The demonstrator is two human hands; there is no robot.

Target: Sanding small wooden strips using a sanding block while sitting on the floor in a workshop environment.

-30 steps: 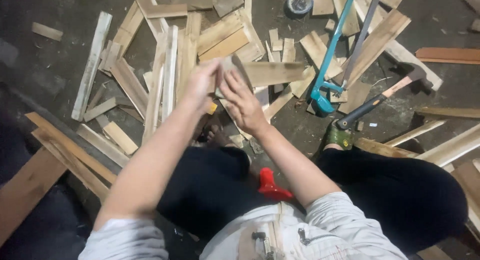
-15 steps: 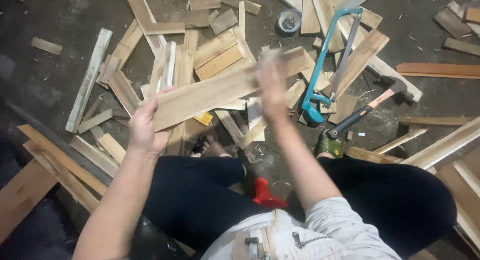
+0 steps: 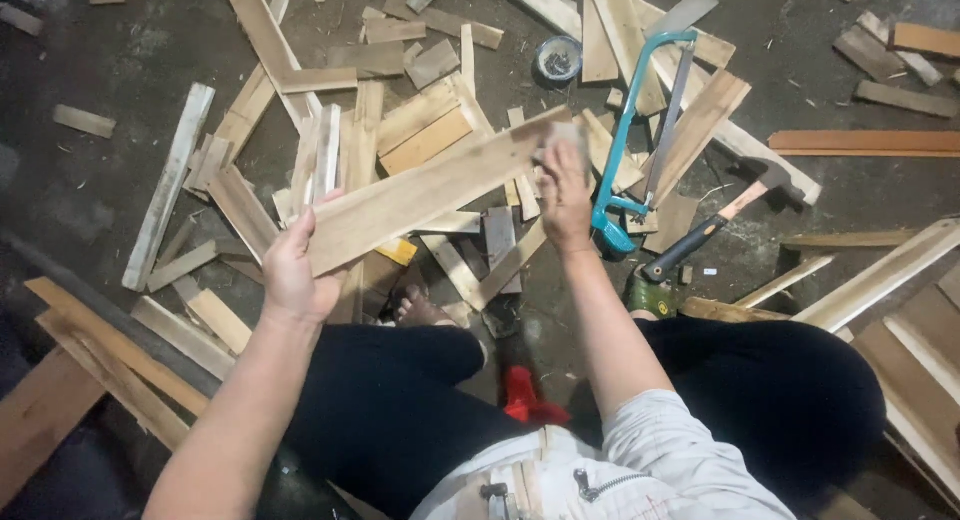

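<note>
1. Two hands on one board. The left hand [image 3: 296, 270] is clamped around the near end of a long wooden plank [image 3: 430, 192], thumb on top, holding it up off the floor at a slant.
2. The right hand [image 3: 563, 188] is at the plank's far end, fingers closed and pressing on the top edge. It looks like there's a small greyish pad [image 3: 570, 137] under the fingertips, but it's too blurry to say what it is.
3. So the plank sits in the air between both hands, in front of the knees, above the pile of scrap.
4. The person is sitting on the concrete floor [image 3: 120, 50] in black trousers, with a bare foot [image 3: 420, 308] poking out below the plank.
5. Just right of the right hand lies a teal-framed hacksaw [image 3: 640, 130], handle end nearest the person.
6. Beside that there's a hammer [image 3: 715, 223] with a black grip, resting on the offcuts.
7. There's a small round tin [image 3: 559, 58] further back, near the saw's top.
8. Short wood offcuts [image 3: 420, 130] are scattered all around, with longer boards along both sides.
</note>
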